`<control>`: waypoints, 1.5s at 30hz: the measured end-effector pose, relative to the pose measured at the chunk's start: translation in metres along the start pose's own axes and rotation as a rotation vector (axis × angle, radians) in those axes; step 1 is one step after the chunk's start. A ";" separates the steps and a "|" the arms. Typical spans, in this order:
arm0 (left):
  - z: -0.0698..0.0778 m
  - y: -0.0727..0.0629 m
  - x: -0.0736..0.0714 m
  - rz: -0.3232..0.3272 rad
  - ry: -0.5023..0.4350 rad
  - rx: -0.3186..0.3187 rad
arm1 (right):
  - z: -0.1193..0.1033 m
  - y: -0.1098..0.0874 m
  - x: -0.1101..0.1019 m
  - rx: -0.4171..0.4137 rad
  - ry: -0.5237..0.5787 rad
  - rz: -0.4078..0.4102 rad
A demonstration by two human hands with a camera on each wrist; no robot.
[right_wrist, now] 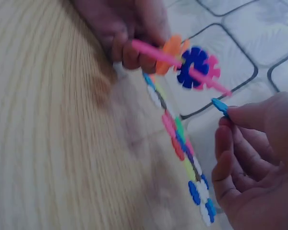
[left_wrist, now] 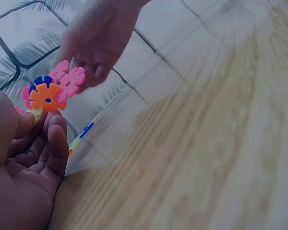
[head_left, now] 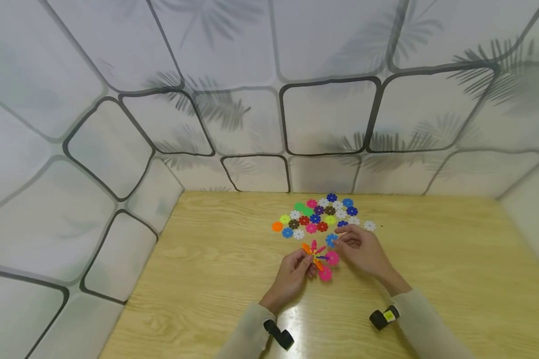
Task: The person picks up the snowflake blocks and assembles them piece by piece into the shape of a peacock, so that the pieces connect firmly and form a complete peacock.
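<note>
Nearest to us, two black wrist straps [head_left: 278, 335] are showing at the cuffs, the worktop's [head_left: 197, 279] near edge running out of the head view. Just past them, the left hand [head_left: 293, 270] is working as a clenched grip, thumb and fingers pinching a yellow disc [left_wrist: 37, 116] in a cluster [head_left: 322, 258] of slotted orange, pink and dark-blue discs. And here's the relation that's counting: the right hand [head_left: 361, 249], on the worktop's right-edge side, is pinching a blue disc [head_left: 330, 240] by its rim, and that disc is sitting just beyond the cluster, towards the far edge, near its pink discs [head_left: 333, 258] yet not touching. The right wrist view is showing it almost edge-on, slanting, its free rim pointing at the cluster; the right hand is clearly the nearer one to it. Farther on, loose discs [head_left: 315, 218] are spreading towards the far edge, an orange one [head_left: 277, 226] lying on the left-edge side, a white one [head_left: 370, 226] lying rightmost, and beyond them the patterned wall [head_left: 251, 122] is rising.
</note>
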State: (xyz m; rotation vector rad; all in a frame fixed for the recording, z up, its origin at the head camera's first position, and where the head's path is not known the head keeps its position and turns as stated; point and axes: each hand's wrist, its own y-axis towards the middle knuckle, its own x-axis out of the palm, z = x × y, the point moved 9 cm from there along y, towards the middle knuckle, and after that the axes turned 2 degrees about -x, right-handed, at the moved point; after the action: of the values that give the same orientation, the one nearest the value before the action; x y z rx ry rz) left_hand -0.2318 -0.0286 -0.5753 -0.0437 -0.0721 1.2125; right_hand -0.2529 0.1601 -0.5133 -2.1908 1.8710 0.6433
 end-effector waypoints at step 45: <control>0.001 -0.001 0.000 0.016 0.025 0.014 | -0.030 -0.021 -0.003 0.005 -0.068 0.189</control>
State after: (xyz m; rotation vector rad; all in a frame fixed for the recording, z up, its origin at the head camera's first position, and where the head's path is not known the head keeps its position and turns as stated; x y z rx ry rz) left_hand -0.2313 -0.0288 -0.5744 -0.0474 -0.0419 1.2280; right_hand -0.2267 0.1544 -0.4884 -1.9779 2.0576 0.7361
